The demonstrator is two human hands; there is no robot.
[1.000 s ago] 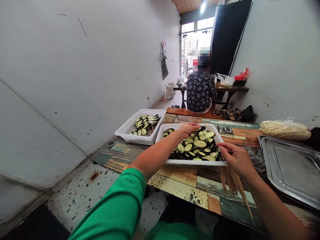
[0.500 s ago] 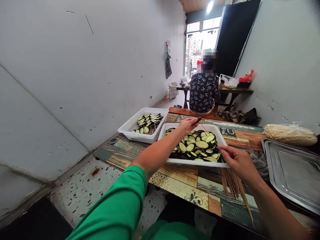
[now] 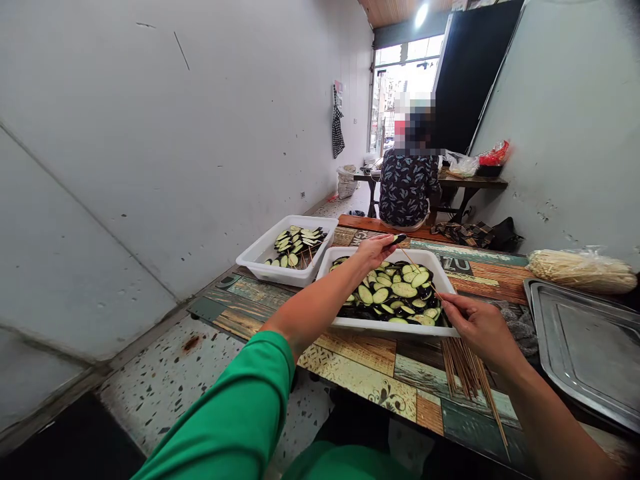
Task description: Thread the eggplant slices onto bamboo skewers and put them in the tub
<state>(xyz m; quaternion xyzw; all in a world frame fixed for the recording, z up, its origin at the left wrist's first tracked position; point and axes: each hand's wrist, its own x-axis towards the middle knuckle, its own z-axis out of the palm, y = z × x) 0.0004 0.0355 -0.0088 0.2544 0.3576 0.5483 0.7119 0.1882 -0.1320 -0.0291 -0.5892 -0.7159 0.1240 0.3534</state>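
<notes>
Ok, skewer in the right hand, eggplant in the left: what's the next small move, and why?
I'd probably push the skewer gently through the eggplant slice: the left hand pinches the slice, the right hand grips the skewer, and its far end points at the slice, though any piercing is too small to see.

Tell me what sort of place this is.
Probably a small eatery's food-preparation area: white rectangular plastic tubs hold oval, dark-skinned, pale-fleshed eggplant slices, with thin brown wooden skewers and flat rectangular grey metal trays nearby.
</notes>
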